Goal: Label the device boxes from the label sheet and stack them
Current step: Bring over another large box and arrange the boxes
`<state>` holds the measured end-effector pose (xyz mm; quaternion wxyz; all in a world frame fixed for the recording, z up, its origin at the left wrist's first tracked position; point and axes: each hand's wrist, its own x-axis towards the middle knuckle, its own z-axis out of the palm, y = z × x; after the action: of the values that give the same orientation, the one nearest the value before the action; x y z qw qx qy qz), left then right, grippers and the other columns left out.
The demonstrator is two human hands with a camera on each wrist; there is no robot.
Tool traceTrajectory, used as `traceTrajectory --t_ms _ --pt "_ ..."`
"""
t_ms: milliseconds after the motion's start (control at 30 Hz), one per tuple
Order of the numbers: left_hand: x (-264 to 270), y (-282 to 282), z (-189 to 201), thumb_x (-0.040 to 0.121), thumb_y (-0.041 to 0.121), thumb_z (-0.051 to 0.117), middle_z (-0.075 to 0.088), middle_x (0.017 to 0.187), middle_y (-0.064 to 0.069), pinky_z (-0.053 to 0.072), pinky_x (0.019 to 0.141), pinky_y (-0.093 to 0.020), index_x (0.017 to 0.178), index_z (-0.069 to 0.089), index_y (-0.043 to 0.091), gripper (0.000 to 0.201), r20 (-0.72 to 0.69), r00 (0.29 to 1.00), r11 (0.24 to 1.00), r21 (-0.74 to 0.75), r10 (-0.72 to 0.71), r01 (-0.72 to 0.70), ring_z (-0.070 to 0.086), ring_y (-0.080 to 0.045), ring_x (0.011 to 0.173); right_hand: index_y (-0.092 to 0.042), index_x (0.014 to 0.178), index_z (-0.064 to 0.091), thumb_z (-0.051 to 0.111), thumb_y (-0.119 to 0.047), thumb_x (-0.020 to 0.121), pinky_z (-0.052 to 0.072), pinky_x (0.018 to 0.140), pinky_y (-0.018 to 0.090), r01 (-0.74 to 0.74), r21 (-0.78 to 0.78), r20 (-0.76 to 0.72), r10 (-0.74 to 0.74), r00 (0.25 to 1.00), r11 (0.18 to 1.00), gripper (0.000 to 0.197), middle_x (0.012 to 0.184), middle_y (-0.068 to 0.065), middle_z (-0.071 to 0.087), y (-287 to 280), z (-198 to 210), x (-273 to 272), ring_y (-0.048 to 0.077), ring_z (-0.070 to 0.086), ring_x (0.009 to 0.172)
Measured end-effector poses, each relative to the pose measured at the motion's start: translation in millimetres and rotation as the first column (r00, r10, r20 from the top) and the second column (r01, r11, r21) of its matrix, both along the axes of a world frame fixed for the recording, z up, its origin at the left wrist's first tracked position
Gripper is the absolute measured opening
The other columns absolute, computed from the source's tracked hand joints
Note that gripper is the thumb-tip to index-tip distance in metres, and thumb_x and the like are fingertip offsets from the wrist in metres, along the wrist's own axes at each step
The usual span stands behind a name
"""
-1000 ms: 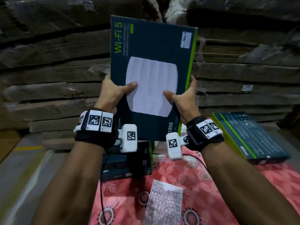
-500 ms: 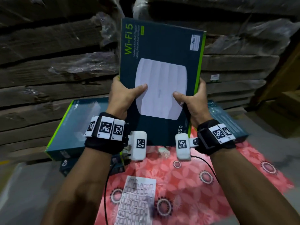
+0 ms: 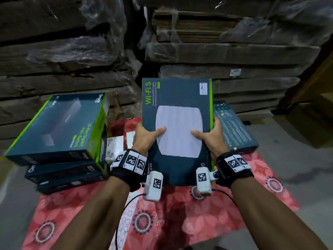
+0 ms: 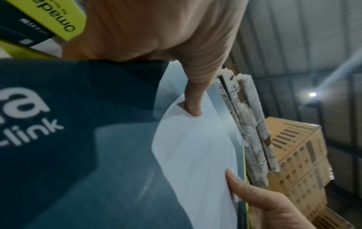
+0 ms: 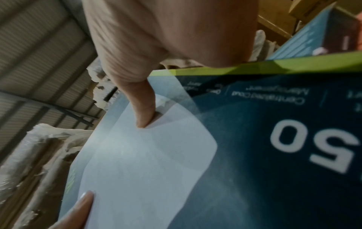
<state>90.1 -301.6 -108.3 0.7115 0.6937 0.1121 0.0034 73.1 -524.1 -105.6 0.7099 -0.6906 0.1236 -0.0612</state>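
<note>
I hold a dark teal Wi-Fi 5 device box [image 3: 173,94] with green edges above the red floral cloth [image 3: 198,222], face toward me. My left hand [image 3: 146,136] grips its left edge and my right hand [image 3: 210,138] its right edge, both thumbs on the white device picture. A small white label [image 3: 203,88] sits at the box's top right corner. The label sheet [image 3: 126,226] lies on the cloth, partly hidden by my left forearm. The wrist views show the left thumb [image 4: 194,100] and the right thumb [image 5: 145,108] pressed on the box.
A stack of three teal boxes [image 3: 59,127] stands at the left on the cloth's edge. Another teal box [image 3: 232,127] lies at the right behind my right hand. Small white cartons [image 3: 115,147] sit between the stack and my box. Wrapped flat cardboard piles [image 3: 225,55] fill the background.
The box has come down from in front of the cardboard piles to just over the cloth, both hands keeping the same grip. My view has swung, bringing the left stack into sight.
</note>
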Motion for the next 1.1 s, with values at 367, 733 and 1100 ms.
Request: traceTrajectory --t_ms 367,733,1100 --pt "-33.3 -37.6 -55.8 0.077 -0.001 0.077 0.071 0.101 -0.004 0.055 0.069 -0.021 0.103 0.065 0.015 0.033 -0.154 0.988 1.0 0.016 -0.017 0.02 0.068 -0.014 0.085 -0.009 0.148 0.026 0.078 0.012 0.073 0.052 0.097 0.051 -0.041 0.116 -0.199 0.064 0.978 0.992 0.094 0.131 0.017 0.059 -37.0 -70.2 -20.1 0.031 0.064 0.112" --pt "-23.0 -65.5 -95.5 0.046 0.045 0.084 0.071 0.109 -0.004 0.055 0.089 -0.044 0.119 0.061 0.012 0.083 -0.191 0.966 0.977 0.096 -0.172 0.193 0.069 -0.022 0.098 -0.012 0.143 0.032 0.074 0.01 0.078 0.059 0.074 0.037 0.143 0.07 -0.302 -0.116 0.946 0.987 0.081 0.113 0.01 0.067 -72.1 -92.4 -49.6 0.022 0.069 0.091" --pt "5.2 -123.9 -89.0 0.055 0.032 0.074 0.064 0.118 -0.008 0.051 0.093 -0.042 0.123 0.048 0.015 0.074 -0.191 0.869 0.843 0.218 -0.457 0.492 0.063 -0.026 0.106 -0.012 0.143 0.036 0.078 0.001 0.074 0.059 0.083 0.052 0.331 0.006 -0.346 -0.309 0.886 0.943 0.081 0.117 0.011 0.067 -115.8 -94.1 -60.5 0.029 0.07 0.098"
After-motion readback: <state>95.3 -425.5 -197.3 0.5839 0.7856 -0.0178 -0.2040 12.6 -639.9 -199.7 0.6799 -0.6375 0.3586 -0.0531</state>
